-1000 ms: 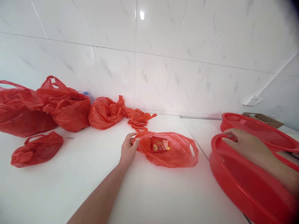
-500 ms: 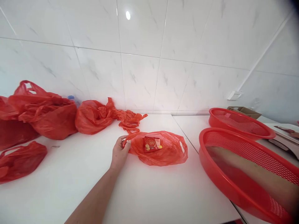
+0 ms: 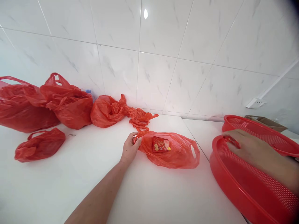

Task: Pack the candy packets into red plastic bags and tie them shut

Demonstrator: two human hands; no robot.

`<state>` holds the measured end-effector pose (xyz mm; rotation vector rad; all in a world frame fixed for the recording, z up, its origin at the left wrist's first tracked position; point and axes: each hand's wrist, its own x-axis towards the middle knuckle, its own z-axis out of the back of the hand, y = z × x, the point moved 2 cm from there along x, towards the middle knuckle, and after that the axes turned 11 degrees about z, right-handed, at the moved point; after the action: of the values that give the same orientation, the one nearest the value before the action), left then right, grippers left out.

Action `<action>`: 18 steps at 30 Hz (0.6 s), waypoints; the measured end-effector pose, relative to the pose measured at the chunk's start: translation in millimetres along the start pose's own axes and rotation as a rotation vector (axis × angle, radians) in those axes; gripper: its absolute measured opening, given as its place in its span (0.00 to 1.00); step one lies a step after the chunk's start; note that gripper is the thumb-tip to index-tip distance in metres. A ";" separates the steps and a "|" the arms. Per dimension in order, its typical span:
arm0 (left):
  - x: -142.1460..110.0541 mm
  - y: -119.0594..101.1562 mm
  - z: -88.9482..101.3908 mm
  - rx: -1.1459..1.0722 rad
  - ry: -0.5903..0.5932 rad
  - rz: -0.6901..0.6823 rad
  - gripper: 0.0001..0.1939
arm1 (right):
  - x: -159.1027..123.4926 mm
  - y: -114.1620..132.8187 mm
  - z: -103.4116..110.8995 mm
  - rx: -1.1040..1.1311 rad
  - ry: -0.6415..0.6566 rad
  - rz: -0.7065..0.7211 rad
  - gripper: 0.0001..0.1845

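My left hand (image 3: 130,148) is closed on a looped handle of a red plastic carrier bag (image 3: 177,152), which lies flat on the white counter (image 3: 70,186). On the bag, a little right of that hand, sits a red and gold paper packet (image 3: 160,144). My right hand (image 3: 253,149) rests over the rim of a round red mesh basket (image 3: 216,158), far right. A small red item (image 3: 231,141) sits pinched at its fingers, too small to identify.
Several bunched red plastic bags (image 3: 67,104) line the wall at left, with a blue-capped bottle (image 3: 88,92) mostly behind them. A second red basket (image 3: 235,119) overlaps the near one. Behind it are a cardboard box (image 3: 266,122) and a wall socket (image 3: 255,103).
My right hand has come from across the basket's inside back up to its rim, now with the small red item. The view has swung slightly. My left hand stays on the handle.
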<state>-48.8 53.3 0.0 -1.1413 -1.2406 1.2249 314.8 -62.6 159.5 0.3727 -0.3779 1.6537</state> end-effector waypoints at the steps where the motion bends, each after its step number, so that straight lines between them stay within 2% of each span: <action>1: 0.0 0.2 0.1 0.003 0.003 0.003 0.18 | -1.6 14.1 4.5 -0.050 0.014 0.059 0.10; 3: -0.1 0.5 0.5 0.005 0.010 0.007 0.18 | -9.7 51.0 9.5 -0.083 -0.010 0.196 0.11; 5: -0.5 0.4 1.1 0.003 0.009 0.002 0.18 | -21.0 93.1 6.8 -0.024 -0.030 0.396 0.11; 7: -1.1 0.0 1.6 0.000 -0.001 -0.006 0.18 | -30.5 129.5 -3.5 0.054 -0.070 0.539 0.14; 9: -1.9 -0.4 2.0 0.002 -0.013 -0.011 0.18 | -33.7 153.5 -21.7 0.149 -0.017 0.574 0.16; 11: -2.2 -0.4 2.1 0.004 -0.019 -0.010 0.18 | -30.2 163.7 -42.7 0.229 0.061 0.530 0.17; 13: -2.0 0.2 2.1 0.004 -0.025 -0.015 0.18 | -23.3 162.8 -60.8 0.255 0.092 0.439 0.17; 18: 0.0 2.5 2.3 -0.004 -0.022 -0.029 0.17 | -24.3 146.1 -84.8 0.268 0.011 0.225 0.19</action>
<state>-51.1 53.4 -2.4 -1.1122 -1.2720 1.2168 170.3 -61.7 68.5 0.5360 -0.1942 1.9329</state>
